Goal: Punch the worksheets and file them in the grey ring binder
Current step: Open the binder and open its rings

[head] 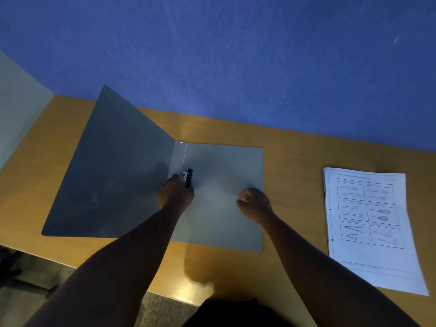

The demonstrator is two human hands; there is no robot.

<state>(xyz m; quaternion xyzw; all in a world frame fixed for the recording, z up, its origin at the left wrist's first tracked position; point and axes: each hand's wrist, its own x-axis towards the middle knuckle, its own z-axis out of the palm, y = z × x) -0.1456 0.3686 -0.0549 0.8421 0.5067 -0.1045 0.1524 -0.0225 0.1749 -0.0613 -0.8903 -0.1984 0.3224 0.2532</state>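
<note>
The grey ring binder lies open on the wooden table, its left cover raised and tilted up. My left hand grips the metal ring mechanism with its black lever near the spine. My right hand is a closed fist resting on the right cover near its right edge, holding nothing. The stack of worksheets, printed with a grid of utensil drawings and with punched holes along its left margin, lies flat to the right of the binder.
A blue wall runs behind the table. The wooden table ends at a near edge at lower left, with floor and dark chair legs beyond. A pale partition stands at far left.
</note>
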